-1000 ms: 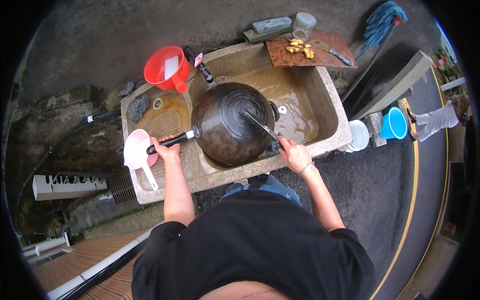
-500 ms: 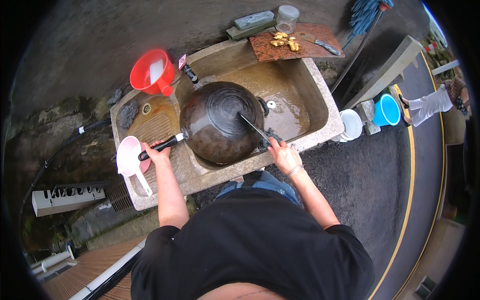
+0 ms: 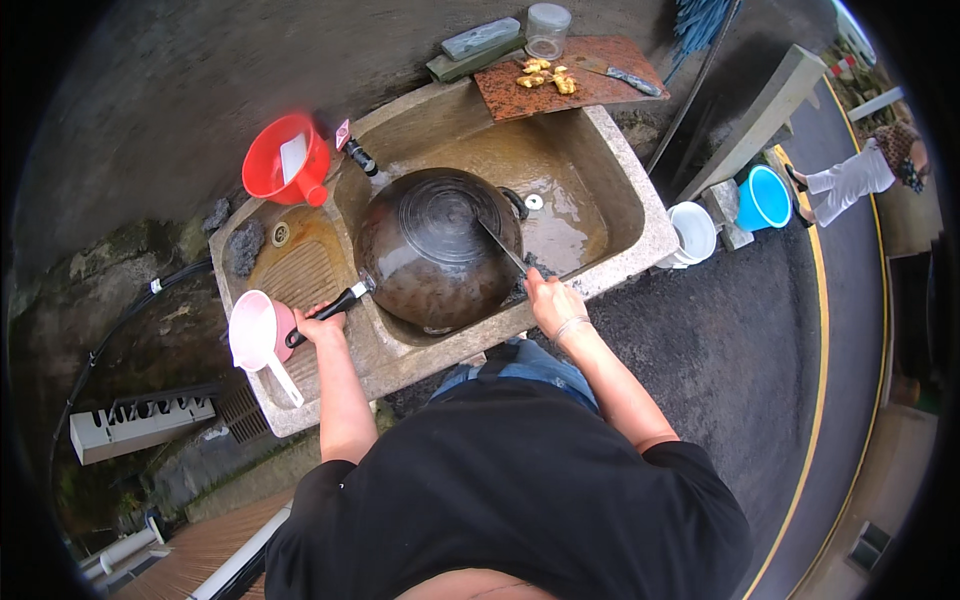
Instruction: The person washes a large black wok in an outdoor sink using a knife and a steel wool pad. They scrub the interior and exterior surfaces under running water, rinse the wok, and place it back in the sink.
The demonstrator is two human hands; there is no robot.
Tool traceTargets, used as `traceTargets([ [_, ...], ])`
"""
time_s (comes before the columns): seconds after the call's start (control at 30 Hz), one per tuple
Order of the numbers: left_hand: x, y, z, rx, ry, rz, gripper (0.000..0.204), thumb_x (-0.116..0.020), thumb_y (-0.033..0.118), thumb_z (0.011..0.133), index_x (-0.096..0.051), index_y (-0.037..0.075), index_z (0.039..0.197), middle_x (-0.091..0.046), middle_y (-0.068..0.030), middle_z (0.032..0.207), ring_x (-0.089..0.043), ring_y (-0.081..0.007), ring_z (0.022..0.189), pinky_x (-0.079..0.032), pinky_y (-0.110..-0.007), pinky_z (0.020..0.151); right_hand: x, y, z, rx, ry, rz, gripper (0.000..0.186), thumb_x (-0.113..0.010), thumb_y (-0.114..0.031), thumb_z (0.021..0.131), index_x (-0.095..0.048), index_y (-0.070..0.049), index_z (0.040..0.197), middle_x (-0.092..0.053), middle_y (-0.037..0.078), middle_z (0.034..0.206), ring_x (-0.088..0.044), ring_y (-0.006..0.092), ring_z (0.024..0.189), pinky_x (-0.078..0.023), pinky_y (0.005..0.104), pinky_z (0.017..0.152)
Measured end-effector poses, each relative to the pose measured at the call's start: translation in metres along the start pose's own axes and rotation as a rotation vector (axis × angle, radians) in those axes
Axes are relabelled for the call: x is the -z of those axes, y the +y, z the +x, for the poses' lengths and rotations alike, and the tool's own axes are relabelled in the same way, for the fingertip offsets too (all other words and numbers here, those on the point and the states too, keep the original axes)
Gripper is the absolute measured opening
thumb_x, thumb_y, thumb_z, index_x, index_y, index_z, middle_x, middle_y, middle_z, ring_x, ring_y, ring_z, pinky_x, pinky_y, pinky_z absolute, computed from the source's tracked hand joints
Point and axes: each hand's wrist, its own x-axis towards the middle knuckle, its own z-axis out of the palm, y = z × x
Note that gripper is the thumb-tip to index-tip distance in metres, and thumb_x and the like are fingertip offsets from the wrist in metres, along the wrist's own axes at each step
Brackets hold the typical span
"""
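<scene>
My left hand (image 3: 322, 322) is closed on the black handle (image 3: 347, 298) of an overturned, dark wok (image 3: 425, 275), which rests in the stone sink (image 3: 655, 230). In my right hand (image 3: 558, 308) is a long metal tool (image 3: 505, 249), its far end touching the wok's ringed base. A dark wad, partly hidden, lies below that hand at the sink's front. Beside my left hand sit white and pink dippers (image 3: 258, 330), on the ribbed drainboard (image 3: 305, 265) that also bears a grey scouring pad (image 3: 245, 249).
A red dipper (image 3: 270, 160) and tap (image 3: 360, 155) are behind. A board (image 3: 500, 95) holds yellow pieces (image 3: 560, 82), a knife (image 3: 630, 81) and jar (image 3: 547, 30). Rightward are a post (image 3: 760, 115), white bucket (image 3: 690, 235), blue bucket (image 3: 765, 200) and another person (image 3: 850, 185) by the road.
The view has shifted, moving the sink leftward in frame. The tool's tip has slid slightly right across the wok's base. Both hands keep their holds.
</scene>
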Motion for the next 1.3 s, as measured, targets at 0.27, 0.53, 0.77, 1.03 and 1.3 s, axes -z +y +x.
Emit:
traceTargets([
  [0.27,0.004,-0.007,0.010,-0.152,0.020,0.030,0.042,-0.047,0.038,0.094,-0.034,0.016,0.060,-0.037,0.0020,0.051,-0.040,-0.0144,0.044,-0.040,-0.029,0.048,0.003,-0.006,0.005,-0.067,-0.090,-0.030,0.020,-0.040,-0.021,0.094,-0.049,-0.005,0.100,-0.064,0.025,0.079,-0.065,0.0398,0.072,-0.051,0.0491,0.066],
  [0.53,-0.006,-0.019,-0.005,-0.354,0.122,0.071,0.030,-0.053,0.020,0.090,-0.035,0.006,0.071,-0.041,-0.0057,0.063,-0.041,-0.0183,0.045,-0.043,-0.032,0.044,-0.006,0.006,0.004,-0.057,-0.166,-0.102,0.017,-0.039,-0.009,0.088,-0.049,-0.003,0.100,-0.066,0.023,0.080,-0.066,0.0400,0.077,-0.052,0.0482,0.070],
  [0.77,-0.008,-0.021,-0.007,-0.407,0.190,0.089,0.027,-0.055,0.018,0.087,-0.037,0.003,0.073,-0.042,-0.0069,0.065,-0.042,-0.0186,0.046,-0.042,-0.031,0.043,0.007,-0.007,0.013,-0.086,-0.263,-0.043,0.016,-0.039,-0.008,0.087,-0.049,-0.003,0.099,-0.065,0.026,0.081,-0.066,0.0397,0.081,-0.052,0.0487,0.075],
  [1.03,-0.010,-0.024,-0.010,-0.379,0.185,0.055,0.028,-0.056,0.020,0.087,-0.037,0.002,0.077,-0.043,-0.0075,0.068,-0.041,-0.0186,0.045,-0.042,-0.031,0.043,-0.003,-0.011,0.029,-0.159,-0.245,0.004,0.017,-0.037,-0.007,0.088,-0.048,0.001,0.099,-0.065,0.028,0.084,-0.065,0.0407,0.085,-0.051,0.0494,0.076],
  [1.3,-0.010,-0.026,-0.015,-0.422,0.200,0.074,0.031,-0.056,0.024,0.088,-0.038,0.003,0.074,-0.042,-0.0066,0.064,-0.042,-0.0185,0.046,-0.042,-0.031,0.043,-0.004,-0.014,0.034,-0.177,-0.232,0.066,0.017,-0.039,-0.007,0.087,-0.048,0.001,0.099,-0.064,0.030,0.086,-0.063,0.0440,0.085,-0.050,0.0516,0.076],
])
